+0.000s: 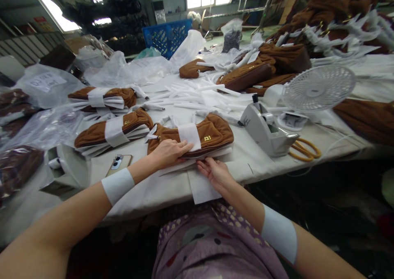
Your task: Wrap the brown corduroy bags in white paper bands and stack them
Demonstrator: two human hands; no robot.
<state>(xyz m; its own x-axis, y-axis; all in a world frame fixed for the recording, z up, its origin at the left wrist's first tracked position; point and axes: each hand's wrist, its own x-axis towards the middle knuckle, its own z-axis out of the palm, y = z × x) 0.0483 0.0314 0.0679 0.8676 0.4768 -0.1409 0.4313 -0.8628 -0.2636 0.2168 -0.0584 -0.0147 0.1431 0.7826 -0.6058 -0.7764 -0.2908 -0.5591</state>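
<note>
A brown quilted bag [215, 130] with a gold-coloured metal plate lies on the table in front of me, white sheets under it. Around its middle runs a white paper band [188, 133], whose loose end [205, 189] hangs over the table's front edge. My left hand [169, 152] grips the bag's near edge, fingers stretched over the band and thumb low at the side. At the bag's lower edge, my right hand [214, 172] has its fingers curled in and pinches the white paper; the fingertips are partly hidden under the sheets.
Two banded brown bags [135, 121] [103, 96] lie at the left. A phone [119, 164] and a grey tape dispenser [66, 170] are nearer me. On the right stand another tape dispenser [267, 131], scissors with yellow handles [304, 149] and a white fan [318, 88]. White strips [197, 94] lie behind.
</note>
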